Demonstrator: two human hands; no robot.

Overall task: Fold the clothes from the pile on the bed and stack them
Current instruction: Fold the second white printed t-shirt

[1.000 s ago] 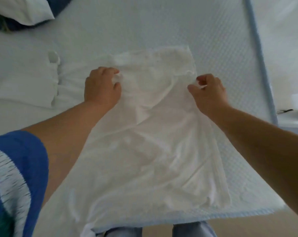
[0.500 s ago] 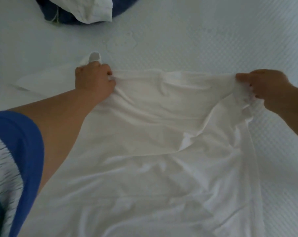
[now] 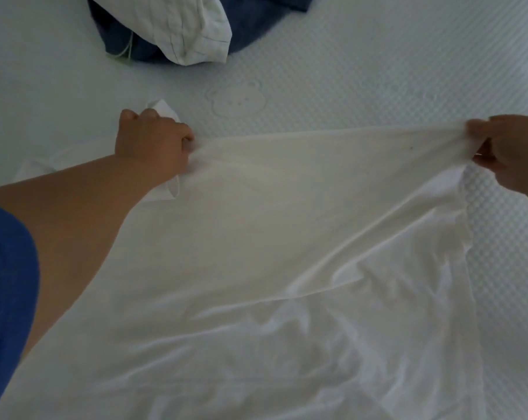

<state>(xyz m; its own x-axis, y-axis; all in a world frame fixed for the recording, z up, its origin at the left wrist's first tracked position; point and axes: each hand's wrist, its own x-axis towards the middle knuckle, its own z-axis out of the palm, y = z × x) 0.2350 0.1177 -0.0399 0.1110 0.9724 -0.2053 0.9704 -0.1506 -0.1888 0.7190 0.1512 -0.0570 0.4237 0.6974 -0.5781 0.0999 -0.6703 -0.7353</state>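
white garment (image 3: 287, 237), edge pinched in both fingers (image 3: 185, 137)

The hands (image 3: 153, 144) have pulled the white garment (image 3: 287, 237) taut.

No words, numbers, labels or brand names can be read anywhere in the head view. The only sign is a small bear-face outline (image 3: 238, 100) embossed in the quilted surface of the bed (image 3: 378, 71), just beyond the far edge of the white garment (image 3: 272, 237); it carries no lettering that can be made out.
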